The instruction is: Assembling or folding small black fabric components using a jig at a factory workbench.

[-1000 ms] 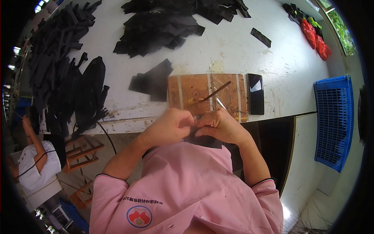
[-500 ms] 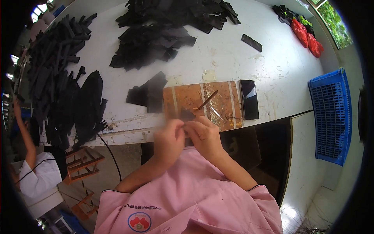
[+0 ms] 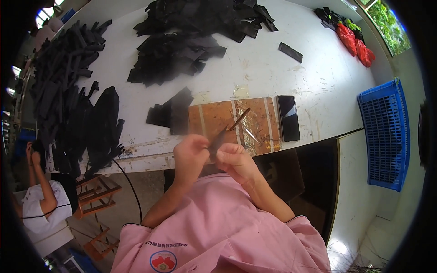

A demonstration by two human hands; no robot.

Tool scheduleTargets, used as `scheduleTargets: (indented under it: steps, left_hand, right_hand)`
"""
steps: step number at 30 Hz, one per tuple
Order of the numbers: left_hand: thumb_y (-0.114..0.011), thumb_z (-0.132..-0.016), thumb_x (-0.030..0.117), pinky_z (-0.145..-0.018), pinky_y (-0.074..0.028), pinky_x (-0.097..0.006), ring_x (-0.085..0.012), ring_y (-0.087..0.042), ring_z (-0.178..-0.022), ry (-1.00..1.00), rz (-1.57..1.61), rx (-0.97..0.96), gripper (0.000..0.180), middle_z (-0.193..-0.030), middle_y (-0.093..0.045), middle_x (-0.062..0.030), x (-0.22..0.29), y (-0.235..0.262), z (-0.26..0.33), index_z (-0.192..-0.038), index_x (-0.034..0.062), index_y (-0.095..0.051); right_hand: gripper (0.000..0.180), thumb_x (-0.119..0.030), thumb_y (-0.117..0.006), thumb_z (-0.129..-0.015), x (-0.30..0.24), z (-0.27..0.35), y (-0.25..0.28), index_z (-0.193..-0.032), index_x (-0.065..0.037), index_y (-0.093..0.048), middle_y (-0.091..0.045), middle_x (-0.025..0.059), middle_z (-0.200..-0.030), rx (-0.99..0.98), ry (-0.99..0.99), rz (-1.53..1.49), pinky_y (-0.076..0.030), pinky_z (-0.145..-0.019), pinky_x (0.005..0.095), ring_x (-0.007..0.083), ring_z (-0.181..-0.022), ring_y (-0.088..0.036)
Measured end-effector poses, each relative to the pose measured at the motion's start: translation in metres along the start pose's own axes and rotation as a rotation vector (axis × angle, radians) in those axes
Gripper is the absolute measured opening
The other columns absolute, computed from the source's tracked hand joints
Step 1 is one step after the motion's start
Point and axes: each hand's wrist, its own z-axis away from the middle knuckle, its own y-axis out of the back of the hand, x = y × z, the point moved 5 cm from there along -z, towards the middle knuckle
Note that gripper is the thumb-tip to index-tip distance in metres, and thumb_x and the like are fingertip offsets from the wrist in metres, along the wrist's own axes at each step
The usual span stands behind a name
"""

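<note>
Both hands are close together over the near edge of a brown board with pale tape strips (image 3: 209, 116). Between them is a small dark piece of fabric (image 3: 218, 140), slightly blurred. My left hand (image 3: 191, 154) has its fingers closed at the fabric's left side. My right hand (image 3: 236, 160) pinches its lower right part between thumb and fingers. Just beyond the fabric, a thin brown stick-like tool (image 3: 240, 119) slants over the board; its lower end is near the fabric. Left of the board lie a few flat black fabric pieces (image 3: 170, 113).
Large heaps of black fabric pieces (image 3: 177, 50) cover the far middle and left of the white table (image 3: 255, 75). A phone (image 3: 288, 118) lies right of the board. Farther right are a blue crate (image 3: 386, 136) and red bags (image 3: 347, 38). A co-worker (image 3: 48, 200) sits at left.
My hands have drawn slightly apart, the left one shifting left, and more of the dark fabric shows between them. At left, the co-worker's arms have moved.
</note>
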Motion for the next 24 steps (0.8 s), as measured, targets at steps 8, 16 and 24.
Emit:
scheduleTargets:
  steps: [8, 16, 24]
  left_hand:
    - [-0.05, -0.071, -0.013, -0.037, -0.036, -0.015, -0.0041, -0.046, -0.044, 0.04, 0.347, -0.075, 0.027, -0.083, -0.06, -0.011, -0.004, -0.007, 0.002, -0.096, -0.0021, -0.048]
    - [-0.057, -0.075, -0.005, -0.041, -0.035, -0.014, -0.0046, -0.046, -0.051, 0.125, 0.633, -0.577, 0.04, -0.084, -0.057, -0.0109, 0.044, -0.027, 0.019, -0.112, -0.0049, -0.044]
    - [-0.048, -0.076, -0.008, -0.063, -0.043, -0.018, -0.011, -0.055, -0.07, -0.419, -0.041, -0.085, 0.017, -0.088, -0.057, -0.0075, 0.064, -0.027, 0.001, -0.088, 0.0006, -0.057]
  right_hand:
    - [0.018, -0.021, -0.055, -0.084, -0.005, 0.002, 0.0, -0.073, -0.008, -0.05, -0.046, -0.0041, -0.063, 0.008, 0.144, 0.134, -0.033, -0.053, 0.0176, 0.0051, -0.057, -0.042]
    - [0.017, -0.018, -0.054, -0.084, -0.029, 0.009, -0.004, -0.074, -0.004, -0.052, -0.047, -0.0004, -0.089, -0.16, 0.33, -0.011, -0.04, -0.061, 0.0184, 0.0065, -0.072, -0.047]
    - [0.018, -0.014, -0.057, -0.08, -0.09, 0.03, -0.031, -0.073, 0.0, -0.049, -0.051, 0.009, -0.072, 0.16, 0.82, 0.937, -0.043, -0.052, 0.0254, 0.017, -0.055, -0.053]
